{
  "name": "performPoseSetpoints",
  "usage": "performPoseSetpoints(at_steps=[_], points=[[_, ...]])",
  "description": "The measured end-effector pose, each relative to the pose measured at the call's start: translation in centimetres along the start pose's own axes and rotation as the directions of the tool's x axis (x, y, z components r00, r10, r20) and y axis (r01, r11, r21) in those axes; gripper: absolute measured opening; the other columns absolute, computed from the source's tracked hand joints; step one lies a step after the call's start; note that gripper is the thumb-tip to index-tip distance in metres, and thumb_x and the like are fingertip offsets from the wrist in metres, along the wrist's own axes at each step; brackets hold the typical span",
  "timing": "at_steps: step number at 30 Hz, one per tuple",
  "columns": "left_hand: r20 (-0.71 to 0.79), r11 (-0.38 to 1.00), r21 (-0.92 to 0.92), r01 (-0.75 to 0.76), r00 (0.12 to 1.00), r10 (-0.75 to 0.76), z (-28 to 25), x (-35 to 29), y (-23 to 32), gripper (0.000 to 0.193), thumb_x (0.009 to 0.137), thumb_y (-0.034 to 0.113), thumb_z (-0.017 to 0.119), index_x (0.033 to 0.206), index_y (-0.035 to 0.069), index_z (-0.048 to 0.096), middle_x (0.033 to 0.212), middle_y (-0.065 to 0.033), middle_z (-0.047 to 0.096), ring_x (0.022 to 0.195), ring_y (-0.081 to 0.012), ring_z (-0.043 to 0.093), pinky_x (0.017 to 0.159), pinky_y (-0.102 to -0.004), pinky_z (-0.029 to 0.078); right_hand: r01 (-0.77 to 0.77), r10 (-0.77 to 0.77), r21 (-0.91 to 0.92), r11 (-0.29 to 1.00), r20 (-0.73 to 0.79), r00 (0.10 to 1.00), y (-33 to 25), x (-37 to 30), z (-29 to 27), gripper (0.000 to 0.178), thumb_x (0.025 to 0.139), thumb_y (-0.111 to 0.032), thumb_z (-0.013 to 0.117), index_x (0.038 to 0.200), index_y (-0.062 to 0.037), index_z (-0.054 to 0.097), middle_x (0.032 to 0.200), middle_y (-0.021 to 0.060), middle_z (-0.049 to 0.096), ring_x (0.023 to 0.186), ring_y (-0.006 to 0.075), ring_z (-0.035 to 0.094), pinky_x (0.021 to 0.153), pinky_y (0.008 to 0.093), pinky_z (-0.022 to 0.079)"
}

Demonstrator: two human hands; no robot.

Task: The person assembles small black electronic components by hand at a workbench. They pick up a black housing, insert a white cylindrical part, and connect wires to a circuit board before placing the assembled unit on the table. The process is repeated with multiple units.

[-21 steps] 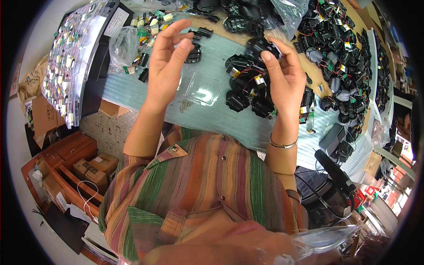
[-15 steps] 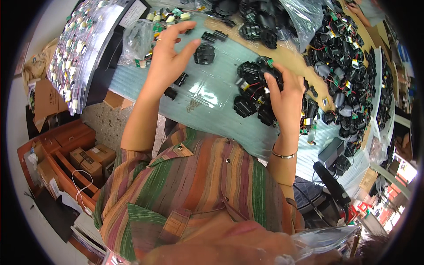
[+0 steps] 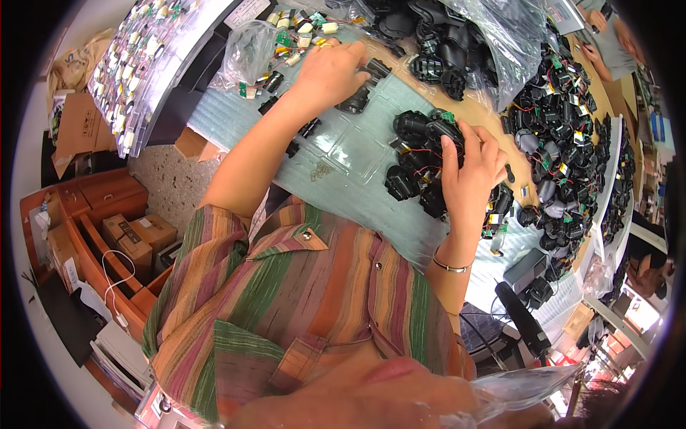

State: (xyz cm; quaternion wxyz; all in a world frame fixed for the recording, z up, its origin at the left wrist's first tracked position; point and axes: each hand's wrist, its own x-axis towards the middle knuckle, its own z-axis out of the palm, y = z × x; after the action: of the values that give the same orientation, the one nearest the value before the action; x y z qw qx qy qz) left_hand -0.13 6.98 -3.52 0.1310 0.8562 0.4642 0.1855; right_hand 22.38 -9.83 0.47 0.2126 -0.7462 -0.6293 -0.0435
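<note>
My left hand reaches far forward, its fingers curled down over a black plastic part on the pale green mat. To the right, my right hand grips a black module with red wires and a small green board. That module sits on top of a cluster of like black modules. A silver bangle circles my right wrist.
A clear bag of small components lies by my left hand. A big pile of black modules fills the right. A clear bag of black parts sits ahead. Cardboard boxes stand lower left. Another person's hands are top right.
My left hand has dropped from mid-air and reached forward onto the black part. My right hand has sunk to the cluster of modules and closed on one.
</note>
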Motion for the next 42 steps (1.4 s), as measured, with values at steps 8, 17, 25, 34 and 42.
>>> performPoseSetpoints(at_steps=[8,17,25,34,42], points=[[-0.180,0.993,-0.104,-0.060,0.983,0.041,-1.9,-1.5,-2.7,0.033,0.087,0.014,0.070,0.118,0.006,0.065,0.106,-0.0151,0.067,0.103,-0.0350,0.061,0.091,-0.0423,0.049,0.155,-0.161,0.152,0.976,0.033,0.986,-2.7,0.5,-0.2,0.034,0.089,-0.025,0.072,0.120,-0.0125,0.068,0.119,0.0042,0.058,0.107,0.0272,0.049,0.097,0.0429,0.031],[-0.385,0.991,0.061,-0.120,0.913,0.134,-0.8,4.4,-0.6,0.046,0.079,0.030,0.078,0.120,0.013,0.064,0.114,-0.0083,0.065,0.107,-0.0324,0.059,0.092,-0.0447,0.048,0.349,-0.381,0.254,0.902,0.087,0.920,-6.4,1.8,0.6,0.035,0.083,-0.018,0.074,0.116,-0.0096,0.065,0.111,0.0056,0.059,0.106,0.0264,0.052,0.098,0.0435,0.034],[-0.269,0.961,0.249,-0.123,0.944,0.190,1.2,7.1,-0.3,0.033,0.089,0.036,0.067,0.114,0.015,0.069,0.097,-0.0045,0.071,0.096,-0.0252,0.066,0.083,-0.0410,0.045,0.365,-0.404,0.271,0.891,0.105,0.909,-5.9,0.8,0.3,0.031,0.085,-0.017,0.073,0.114,-0.0097,0.066,0.108,0.0051,0.060,0.102,0.0255,0.053,0.097,0.0425,0.034],[-0.326,0.989,0.016,-0.145,0.935,0.142,0.0,6.2,-1.8,0.031,0.092,0.032,0.063,0.118,0.015,0.067,0.098,-0.0051,0.073,0.099,-0.0250,0.065,0.086,-0.0410,0.044,0.375,-0.409,0.350,0.859,0.026,0.912,-6.4,1.9,1.0,0.029,0.085,-0.016,0.072,0.114,-0.0095,0.067,0.104,0.0054,0.062,0.099,0.0253,0.055,0.094,0.0416,0.037],[-0.195,0.994,0.086,0.064,0.980,-0.046,0.4,8.5,1.4,0.051,0.082,0.049,0.069,0.118,0.013,0.067,0.106,-0.0098,0.072,0.102,-0.0312,0.066,0.090,-0.0479,0.046,0.429,-0.473,0.391,0.814,0.019,0.881,-8.1,2.7,1.3,0.029,0.086,-0.016,0.072,0.113,-0.0091,0.067,0.102,0.0055,0.062,0.098,0.0248,0.057,0.094,0.0418,0.039]])
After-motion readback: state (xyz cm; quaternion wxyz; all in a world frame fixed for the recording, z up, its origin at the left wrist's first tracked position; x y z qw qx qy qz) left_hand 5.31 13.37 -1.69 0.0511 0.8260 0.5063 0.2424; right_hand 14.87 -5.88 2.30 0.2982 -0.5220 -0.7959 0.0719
